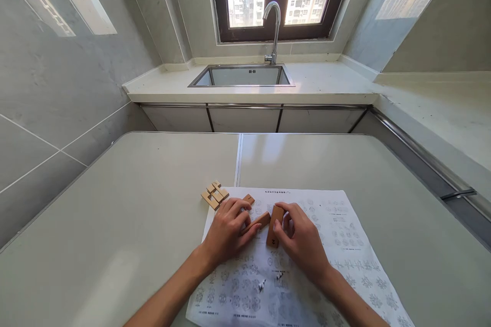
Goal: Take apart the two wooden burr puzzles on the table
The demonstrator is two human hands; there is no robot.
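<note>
My left hand (230,226) is closed around a brown wooden puzzle piece (263,218), and part of that piece is hidden under the fingers. My right hand (298,230) grips a second brown wooden puzzle piece marked with a 2 (273,232), thumb and fingers at its right side. The two pieces meet or nearly meet at their ends; I cannot tell if they touch. Just beyond my left fingers lies another brown wooden piece (250,198). Beneath both hands spreads a printed paper sheet (330,245) with rows of small diagrams.
Several notched, lighter wooden pieces (215,194) lie together by the sheet's upper left corner. A pale table (115,204) with a centre seam carries everything. Beyond its far edge are a counter (322,79), a sink (245,66) and a tall faucet (274,30) below a window.
</note>
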